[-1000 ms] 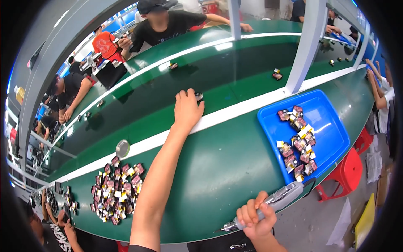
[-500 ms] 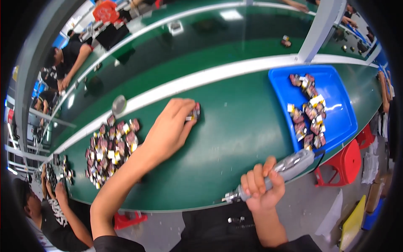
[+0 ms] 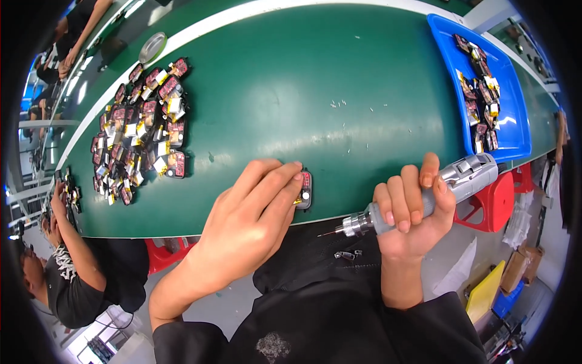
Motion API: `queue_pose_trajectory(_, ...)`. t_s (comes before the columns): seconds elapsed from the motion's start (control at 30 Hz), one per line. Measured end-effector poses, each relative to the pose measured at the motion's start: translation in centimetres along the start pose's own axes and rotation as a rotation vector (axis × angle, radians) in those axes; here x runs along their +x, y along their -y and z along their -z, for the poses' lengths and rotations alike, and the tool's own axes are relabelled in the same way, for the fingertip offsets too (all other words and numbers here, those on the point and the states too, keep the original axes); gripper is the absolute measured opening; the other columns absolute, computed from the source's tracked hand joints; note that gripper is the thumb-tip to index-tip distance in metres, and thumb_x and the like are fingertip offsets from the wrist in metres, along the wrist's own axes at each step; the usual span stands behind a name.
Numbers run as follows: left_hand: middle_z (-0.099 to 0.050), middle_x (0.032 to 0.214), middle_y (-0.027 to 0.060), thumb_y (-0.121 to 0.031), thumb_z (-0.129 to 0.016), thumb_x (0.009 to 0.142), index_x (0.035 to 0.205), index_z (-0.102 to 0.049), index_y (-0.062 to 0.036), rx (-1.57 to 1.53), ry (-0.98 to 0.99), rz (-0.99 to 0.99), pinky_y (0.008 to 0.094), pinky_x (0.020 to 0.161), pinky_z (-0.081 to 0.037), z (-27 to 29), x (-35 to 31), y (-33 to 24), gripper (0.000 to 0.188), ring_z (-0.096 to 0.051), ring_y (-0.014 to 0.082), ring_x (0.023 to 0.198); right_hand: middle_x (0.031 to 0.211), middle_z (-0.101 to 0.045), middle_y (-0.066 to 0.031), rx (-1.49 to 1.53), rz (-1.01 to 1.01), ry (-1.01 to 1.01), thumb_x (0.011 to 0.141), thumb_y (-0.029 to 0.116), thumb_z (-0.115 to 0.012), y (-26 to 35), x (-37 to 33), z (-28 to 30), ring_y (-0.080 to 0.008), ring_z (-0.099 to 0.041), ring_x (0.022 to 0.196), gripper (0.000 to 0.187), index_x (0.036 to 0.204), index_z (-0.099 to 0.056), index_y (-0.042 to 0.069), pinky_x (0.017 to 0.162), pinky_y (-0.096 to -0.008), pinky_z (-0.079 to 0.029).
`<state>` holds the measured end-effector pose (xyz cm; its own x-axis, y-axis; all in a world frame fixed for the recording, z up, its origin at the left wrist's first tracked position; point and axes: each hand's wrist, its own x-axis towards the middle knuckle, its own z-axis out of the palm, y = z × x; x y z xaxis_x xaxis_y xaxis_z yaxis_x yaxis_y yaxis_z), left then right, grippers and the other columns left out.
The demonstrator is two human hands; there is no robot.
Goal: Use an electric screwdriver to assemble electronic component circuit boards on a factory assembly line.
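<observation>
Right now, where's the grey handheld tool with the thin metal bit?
In the head view, the grey handheld tool is right of centre, gripped in the right hand, its rear end just below the blue plastic tray.

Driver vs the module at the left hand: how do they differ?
- Shape: the driver is long, with a thin bit; the module is short and boxy.
- Colour: the driver is grey and silver; the module is black and reddish.
- Hold: the right hand wraps the driver; the left hand has only fingertips at the module.

Shared: both are in contact with a hand.
</observation>
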<state>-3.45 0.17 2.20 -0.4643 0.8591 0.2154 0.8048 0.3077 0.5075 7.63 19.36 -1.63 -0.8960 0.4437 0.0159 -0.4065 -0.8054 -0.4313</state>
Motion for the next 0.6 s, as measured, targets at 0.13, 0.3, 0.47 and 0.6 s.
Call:
queue_pose_trajectory(0.13,-0.063,0.106,0.0162,0.006,-0.066,0.068,0.094,-0.064,0.0097,0.157,-0.008,-0.109,0.0343,0.067,-0.057,-0.4,0.3,0.0,0.026,-0.061,0.0278,0.094,0.055,-0.04,0.0004,-0.05,-0.078,0.006,0.096,0.018,-0.045,-1.1,-2.2,-1.3,-0.0121,-0.041,0.044,0.011,0.092,-0.048,0.009,0.052,-0.0316,-0.042)
queue_pose_trajectory(0.3,-0.065,0.097,0.0215,0.002,-0.067,0.062,0.088,-0.065,0.0136,0.307,-0.184,-0.284,0.0324,0.063,-0.057,-2.2,0.2,0.6,0.029,-0.063,0.0287,0.086,0.055,-0.04,0.0002,-0.098,-0.283,-0.071,0.097,0.021,-0.047,-3.6,-4.4,-3.1,-0.0125,-0.039,0.043,0.012,0.093,-0.045,0.01,0.053,-0.0314,-0.041)
queue_pose_trajectory(0.47,-0.065,0.094,0.0258,-0.007,-0.061,0.057,0.087,-0.065,0.016,0.387,-0.151,-0.386,0.0321,0.062,-0.057,-2.3,-0.1,0.1,0.038,-0.064,0.0306,0.081,0.058,-0.043,-0.0038,-0.092,-0.283,-0.217,0.095,0.007,-0.048,-5.1,-4.8,-3.1,-0.0148,-0.044,0.047,0.004,0.097,-0.046,0.004,0.051,-0.0312,-0.041)
queue_pose_trajectory(0.6,-0.065,0.093,0.0258,-0.009,-0.06,0.057,0.084,-0.066,0.0151,0.391,-0.181,-0.39,0.0327,0.065,-0.058,-3.0,-0.1,-0.4,0.037,-0.064,0.0315,0.082,0.058,-0.043,-0.0043,-0.127,-0.269,-0.196,0.095,0.008,-0.049,-5.2,-4.8,-2.5,-0.0148,-0.044,0.047,0.005,0.096,-0.046,0.003,0.049,-0.0299,-0.04)
